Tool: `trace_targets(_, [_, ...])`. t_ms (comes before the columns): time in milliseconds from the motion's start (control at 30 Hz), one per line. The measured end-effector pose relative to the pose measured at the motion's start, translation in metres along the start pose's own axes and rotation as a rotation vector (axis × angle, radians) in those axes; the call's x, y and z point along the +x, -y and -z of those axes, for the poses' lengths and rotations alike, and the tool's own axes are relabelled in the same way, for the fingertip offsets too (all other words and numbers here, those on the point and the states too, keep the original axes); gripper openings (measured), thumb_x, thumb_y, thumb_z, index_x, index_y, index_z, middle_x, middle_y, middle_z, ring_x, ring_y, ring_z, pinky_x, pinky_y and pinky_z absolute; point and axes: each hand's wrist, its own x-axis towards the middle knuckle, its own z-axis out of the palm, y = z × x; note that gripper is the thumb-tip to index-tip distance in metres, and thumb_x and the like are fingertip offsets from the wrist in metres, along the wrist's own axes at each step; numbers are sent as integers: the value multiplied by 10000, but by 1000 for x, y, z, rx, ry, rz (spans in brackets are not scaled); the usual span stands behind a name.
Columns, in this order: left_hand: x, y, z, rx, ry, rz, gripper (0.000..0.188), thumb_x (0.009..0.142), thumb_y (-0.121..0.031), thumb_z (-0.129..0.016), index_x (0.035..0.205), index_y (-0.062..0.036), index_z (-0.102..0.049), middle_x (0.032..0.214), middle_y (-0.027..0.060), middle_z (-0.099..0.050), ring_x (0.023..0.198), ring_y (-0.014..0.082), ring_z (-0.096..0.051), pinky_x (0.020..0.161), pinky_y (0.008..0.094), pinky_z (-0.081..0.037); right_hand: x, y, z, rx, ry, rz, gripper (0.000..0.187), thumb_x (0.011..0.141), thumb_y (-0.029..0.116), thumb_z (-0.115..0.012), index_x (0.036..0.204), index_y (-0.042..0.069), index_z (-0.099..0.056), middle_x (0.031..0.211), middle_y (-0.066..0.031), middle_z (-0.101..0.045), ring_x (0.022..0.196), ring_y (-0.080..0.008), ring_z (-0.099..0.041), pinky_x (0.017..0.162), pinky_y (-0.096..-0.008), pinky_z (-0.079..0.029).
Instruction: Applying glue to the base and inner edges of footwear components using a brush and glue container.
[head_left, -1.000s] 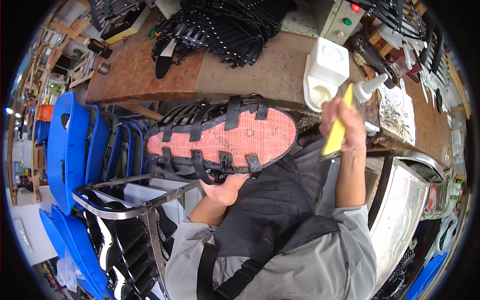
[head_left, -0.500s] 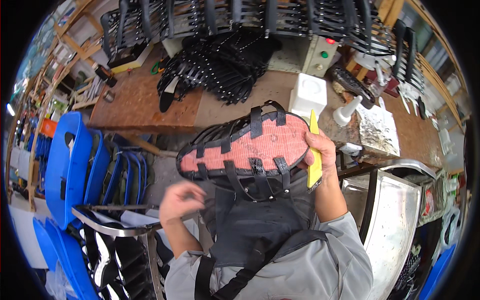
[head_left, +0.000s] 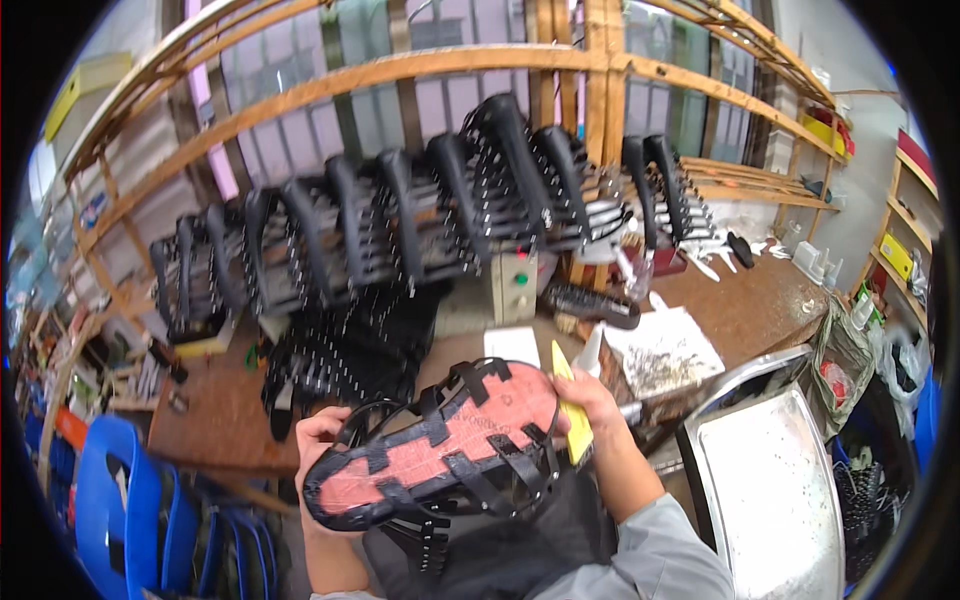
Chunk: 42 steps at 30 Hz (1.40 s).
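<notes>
A black strappy sandal upper (head_left: pixel 440 442) is held sole side up, its strap ends folded onto a pink insole. My left hand (head_left: pixel 318 445) grips the toe end, fingers round the far edge. At the heel end, my right hand (head_left: pixel 590 405) is closed on a thin yellow piece (head_left: pixel 574 420), its thumb lying across it. The yellow piece sits against the heel; whether it is fixed to the sandal I cannot tell. Most of my right fingers are hidden. Loose studded straps hang below the sandal, over my dark apron (head_left: pixel 480 545).
Behind lies a brown workbench (head_left: pixel 215 425) with a pile of black studded straps (head_left: pixel 345 345). Several black strap pieces (head_left: pixel 400 215) hang in a row beyond. A stained white sheet (head_left: pixel 665 345) is to the right, a metal tray (head_left: pixel 770 480) lower right. Blue bins (head_left: pixel 115 490) stand left.
My left hand, free of the sandal before, now grips its toe end. The sandal has tilted, toe lower. The view has swung upward, showing the hanging row and windows.
</notes>
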Motion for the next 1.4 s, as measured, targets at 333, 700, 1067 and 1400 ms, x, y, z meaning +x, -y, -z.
trace_targets(333, [270,-58,-105,-235,-103,-92,415,864,-186,-496,1227,11,-455,1200,107,-500,1139,208,-473,950,355,-394,18,121,49,-35,-176,184,327,884,258,-548,923,-64,-590,594,-76,-576,478,-146,-520,462,-256,-421])
trace_targets(700, [545,-5,-320,748,-200,-81,772,810,-514,-525,1049,212,-417,1275,389,-287,1186,472,-346,1011,495,-273,-16,229,5,-63,-513,243,273,875,238,-557,900,-30,-600,614,-75,-583,532,-138,-548,482,-247,-435])
trace_targets(1067, [597,34,-397,786,-174,-61,871,781,-587,-503,1165,183,-371,1276,359,-331,1168,445,-381,1009,474,-271,-72,210,28,-105,-799,260,292,869,257,-561,862,-34,-586,578,-93,-566,469,-178,-533,455,-285,-442])
trace_targets(1400, [596,56,-379,459,41,-321,707,749,-347,-653,1170,148,-375,1254,319,-378,1161,421,-384,989,445,-312,-46,203,28,-99,-852,215,261,843,222,-608,879,-37,-593,616,-85,-580,548,-153,-543,514,-251,-433])
